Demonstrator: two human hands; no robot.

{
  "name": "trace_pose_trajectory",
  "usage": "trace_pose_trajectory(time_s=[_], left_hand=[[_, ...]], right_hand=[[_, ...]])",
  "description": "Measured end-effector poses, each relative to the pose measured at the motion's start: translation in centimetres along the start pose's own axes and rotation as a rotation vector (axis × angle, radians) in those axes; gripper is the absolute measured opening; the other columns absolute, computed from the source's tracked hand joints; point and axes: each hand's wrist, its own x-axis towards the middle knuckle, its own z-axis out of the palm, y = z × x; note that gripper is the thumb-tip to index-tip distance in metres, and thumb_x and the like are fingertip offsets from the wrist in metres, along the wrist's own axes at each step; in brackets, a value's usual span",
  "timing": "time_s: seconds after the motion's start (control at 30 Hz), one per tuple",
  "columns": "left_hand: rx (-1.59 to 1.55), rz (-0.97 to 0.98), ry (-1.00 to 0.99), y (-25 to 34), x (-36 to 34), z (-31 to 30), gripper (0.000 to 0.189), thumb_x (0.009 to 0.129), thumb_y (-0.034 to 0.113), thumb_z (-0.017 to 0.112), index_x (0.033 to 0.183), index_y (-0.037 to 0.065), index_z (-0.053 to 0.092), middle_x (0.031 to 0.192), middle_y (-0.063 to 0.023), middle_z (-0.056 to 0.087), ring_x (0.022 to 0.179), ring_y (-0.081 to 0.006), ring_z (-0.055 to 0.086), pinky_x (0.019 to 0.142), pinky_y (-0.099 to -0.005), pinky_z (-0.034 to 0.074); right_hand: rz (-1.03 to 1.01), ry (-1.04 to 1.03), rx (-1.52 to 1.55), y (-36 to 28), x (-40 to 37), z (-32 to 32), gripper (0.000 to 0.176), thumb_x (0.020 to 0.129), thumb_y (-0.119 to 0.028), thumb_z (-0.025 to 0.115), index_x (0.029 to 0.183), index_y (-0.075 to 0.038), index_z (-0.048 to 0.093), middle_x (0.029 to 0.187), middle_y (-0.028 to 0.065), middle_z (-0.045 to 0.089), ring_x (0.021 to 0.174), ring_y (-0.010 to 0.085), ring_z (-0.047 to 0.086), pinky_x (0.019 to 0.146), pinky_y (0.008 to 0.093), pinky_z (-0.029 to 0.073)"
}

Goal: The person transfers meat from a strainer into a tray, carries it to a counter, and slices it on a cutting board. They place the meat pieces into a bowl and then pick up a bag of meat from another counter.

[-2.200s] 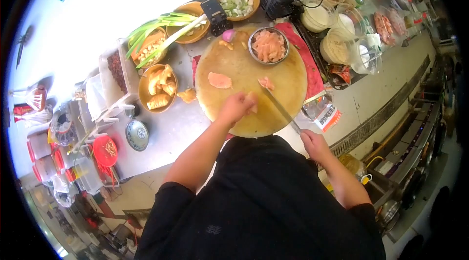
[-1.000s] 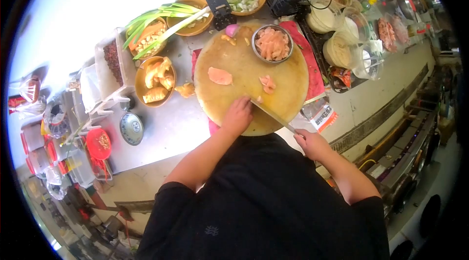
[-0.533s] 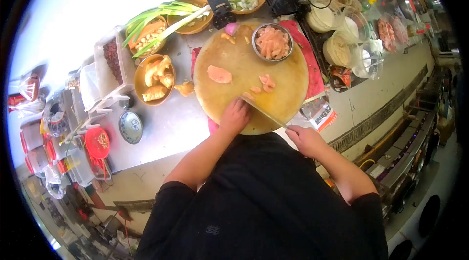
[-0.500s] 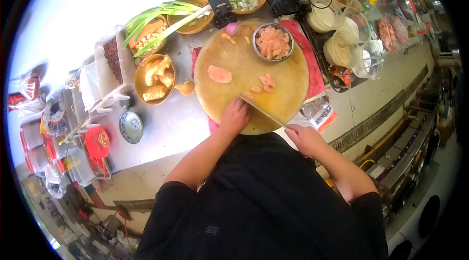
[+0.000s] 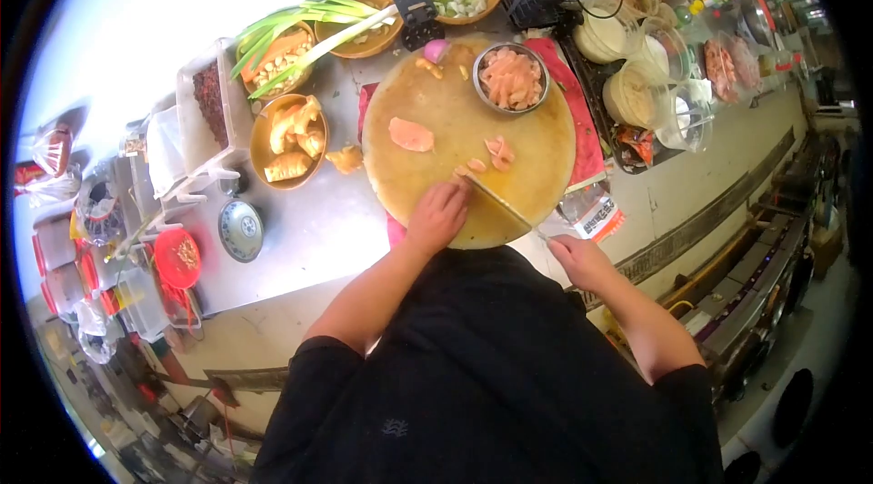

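My right hand is wrapped around the handle of a kitchen knife. The blade points up and left across the near part of a round cutting board. Against the blade's tip side, my left hand has its fingers pressed together on a small piece of meat, mostly hidden under them. Beyond the blade lie a few cut meat slices. A larger pale pink slab of meat rests to the left. At the board's far right stands a metal bowl with sliced meat.
A purple onion piece and ginger bits sit at the board's far edge. Left are a bowl of ginger, a patterned bowl and leeks across bowls. Tubs line the right; a red cloth lies beneath the board.
My left hand has shifted slightly right, closer to the blade. The right hand and knife have moved a little to the right. The small piece near the knife tip is now more covered.
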Motion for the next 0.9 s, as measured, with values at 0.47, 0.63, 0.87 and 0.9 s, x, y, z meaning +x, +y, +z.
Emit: trace_pose_trajectory(time_s=[0.47, 0.63, 0.87, 0.9], left_hand=[[0.051, 0.006, 0.04, -0.5, -0.6, 0.7, 0.034, 0.074, 0.012, 0.068, 0.106, 0.001, 0.066, 0.113, -0.0156, 0.062, 0.108, -0.0333, 0.059, 0.094, -0.0406, 0.05], [0.041, -0.018, 0.039, -0.5, -0.6, 0.6, 0.033, 0.074, 0.012, 0.069, 0.105, 0.001, 0.066, 0.114, -0.016, 0.062, 0.11, -0.0339, 0.059, 0.094, -0.0408, 0.05], [0.054, 0.034, 0.049, -1.1, -0.8, 1.2, 0.035, 0.073, 0.014, 0.07, 0.105, 0.0, 0.065, 0.113, -0.0157, 0.062, 0.109, -0.0336, 0.059, 0.094, -0.0412, 0.05], [0.055, 0.054, 0.051, -1.2, -0.9, 1.4, 0.035, 0.073, 0.014, 0.07, 0.105, 0.0, 0.065, 0.113, -0.0156, 0.062, 0.109, -0.0334, 0.059, 0.094, -0.0411, 0.05]], right_hand=[[-0.029, -0.071, -0.066, -3.5, -0.4, -1.3, 0.043, 0.099, -0.039, 0.05, 0.119, -0.003, 0.065, 0.105, 0.0231, 0.069, 0.098, 0.0403, 0.066, 0.086, 0.0429, 0.051], [-0.031, -0.087, -0.073, -3.7, -0.2, -0.9, 0.044, 0.099, -0.043, 0.049, 0.12, -0.007, 0.065, 0.099, 0.0239, 0.069, 0.094, 0.0435, 0.065, 0.084, 0.0483, 0.051], [-0.04, 0.017, -0.038, -2.8, 0.3, -0.2, 0.046, 0.099, -0.043, 0.049, 0.121, -0.006, 0.065, 0.102, 0.0242, 0.069, 0.097, 0.0435, 0.065, 0.086, 0.0481, 0.051], [-0.03, -0.008, -0.033, -2.6, 0.6, -0.4, 0.046, 0.1, -0.043, 0.049, 0.121, -0.006, 0.065, 0.103, 0.0245, 0.069, 0.097, 0.0435, 0.065, 0.086, 0.048, 0.051]])
